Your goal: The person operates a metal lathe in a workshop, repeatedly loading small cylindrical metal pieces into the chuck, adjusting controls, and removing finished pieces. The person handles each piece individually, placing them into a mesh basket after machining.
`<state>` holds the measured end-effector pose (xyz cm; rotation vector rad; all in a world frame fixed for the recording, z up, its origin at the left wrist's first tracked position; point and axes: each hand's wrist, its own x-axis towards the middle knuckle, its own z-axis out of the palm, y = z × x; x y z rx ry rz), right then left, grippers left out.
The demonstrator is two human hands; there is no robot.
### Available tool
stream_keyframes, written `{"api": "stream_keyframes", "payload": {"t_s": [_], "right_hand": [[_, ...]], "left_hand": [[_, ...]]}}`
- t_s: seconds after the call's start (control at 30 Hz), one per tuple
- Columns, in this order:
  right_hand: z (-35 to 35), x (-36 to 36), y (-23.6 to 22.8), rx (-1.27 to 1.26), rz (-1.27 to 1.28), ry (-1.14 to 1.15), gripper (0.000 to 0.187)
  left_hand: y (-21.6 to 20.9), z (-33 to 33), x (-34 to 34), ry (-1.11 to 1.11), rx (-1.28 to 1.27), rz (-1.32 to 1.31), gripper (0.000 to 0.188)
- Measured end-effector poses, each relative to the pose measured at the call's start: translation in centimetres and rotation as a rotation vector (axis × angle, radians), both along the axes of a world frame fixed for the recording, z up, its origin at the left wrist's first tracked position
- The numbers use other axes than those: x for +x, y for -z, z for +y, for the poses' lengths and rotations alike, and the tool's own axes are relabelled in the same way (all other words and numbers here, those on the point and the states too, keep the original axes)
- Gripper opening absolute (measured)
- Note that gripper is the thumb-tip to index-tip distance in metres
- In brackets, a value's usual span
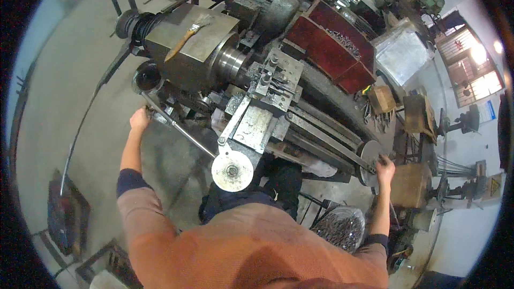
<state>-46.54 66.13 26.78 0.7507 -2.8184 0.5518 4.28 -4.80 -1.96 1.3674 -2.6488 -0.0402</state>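
Grey floor [96, 48]; wooden-handled brush [184, 43] at boxy metal headstock [219, 25]'s edge; left hand [140, 119] curled, hold unclear; right hand [385, 170] closed on round grey handwheel [373, 153].

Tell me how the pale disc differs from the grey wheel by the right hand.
The pale disc is whitish with dark specks; the wheel is darker grey. The disc shows its round face almost whole; the wheel is seen at a slant, partly covered by a bar. No hand is on the disc; the right hand is at the wheel's edge. Both are round.
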Motion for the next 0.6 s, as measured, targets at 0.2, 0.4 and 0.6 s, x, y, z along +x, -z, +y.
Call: {"api": "stream_keyframes", "payload": {"t_s": [0.2,0.4,0.6], "right_hand": [[23.2,-3.7,6.8,0.612,-0.185,0.376,0.032],[21.4,-0.4,6.8,0.563,-0.306,0.626,0.029],[23.2,4.6,11.6,0.446,-0.182,0.857,0.031]], "left_hand": [[-6.2,3.4,-0.1,0.013,0.478,0.608,0.036],[-17.6,10.4,-6.8,-0.417,0.650,1.106,0.040],[-11.3,8.7,-12.1,-0.404,0.457,1.262,0.020]]}}
